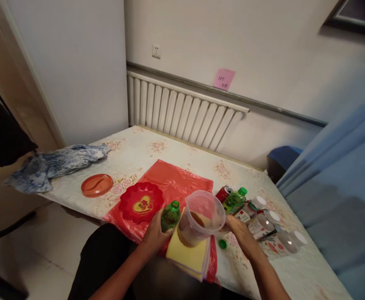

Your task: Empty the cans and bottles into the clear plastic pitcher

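Observation:
My left hand is wrapped round an uncapped green plastic bottle, held upright just left of the jug. A clear plastic jug with some brown liquid in it stands on a stack of yellow cloths. At the jug's right side, my right hand is closed where the handle would be; the handle itself is hidden. A loose green cap lies on the tablecloth below that hand. Left of the bottle sits a red scalloped plate with a yellow heart print.
Under plate and cloths spreads a red plastic sheet. On the right stand a red can, a capped green bottle and several white-lidded containers. An orange round lid and a blue patterned cloth lie on the left.

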A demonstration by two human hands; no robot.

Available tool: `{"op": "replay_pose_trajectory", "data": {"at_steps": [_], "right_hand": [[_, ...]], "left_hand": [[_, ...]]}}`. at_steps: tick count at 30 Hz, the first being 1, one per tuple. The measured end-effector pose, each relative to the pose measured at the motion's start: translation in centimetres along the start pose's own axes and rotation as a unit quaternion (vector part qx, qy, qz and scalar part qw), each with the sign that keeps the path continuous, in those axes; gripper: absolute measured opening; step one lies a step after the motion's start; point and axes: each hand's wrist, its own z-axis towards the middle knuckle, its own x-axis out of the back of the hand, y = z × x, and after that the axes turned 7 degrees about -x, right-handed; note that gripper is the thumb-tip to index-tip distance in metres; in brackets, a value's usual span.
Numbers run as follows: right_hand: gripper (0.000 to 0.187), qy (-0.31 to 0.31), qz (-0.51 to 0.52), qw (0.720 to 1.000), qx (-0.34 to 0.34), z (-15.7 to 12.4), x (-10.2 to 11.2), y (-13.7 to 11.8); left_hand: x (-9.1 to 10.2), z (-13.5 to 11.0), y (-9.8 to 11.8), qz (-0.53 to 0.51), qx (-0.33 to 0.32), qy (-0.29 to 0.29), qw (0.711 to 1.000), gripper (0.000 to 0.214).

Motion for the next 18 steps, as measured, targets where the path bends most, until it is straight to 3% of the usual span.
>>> {"op": "replay_pose_trajectory", "data": {"at_steps": [4,6,10,18], "right_hand": [[0.038,-0.027,0.008,1.000,-0.012,0.0,0.2,-0.2],[0.040,-0.007,0.104,0.994,-0.022,0.4,-0.8,0.1],[0.037,0.044,0.286,0.955,-0.057,1.7,-2.6,-0.3],[0.032,0.099,0.303,0.948,-0.013,6.2,-3.7,-4.2]], "left_hand": [[-0.2,-0.1,-0.5,0.003,-0.002,0.007,1.000,0.067],[-0.2,-0.2,-0.8,-0.004,-0.004,0.010,1.000,0.066],[-0.3,-0.3,-1.1,0.000,0.002,0.014,1.000,0.066],[-0.4,-0.5,-1.7,-0.017,0.013,0.006,1.000,0.069]]}}
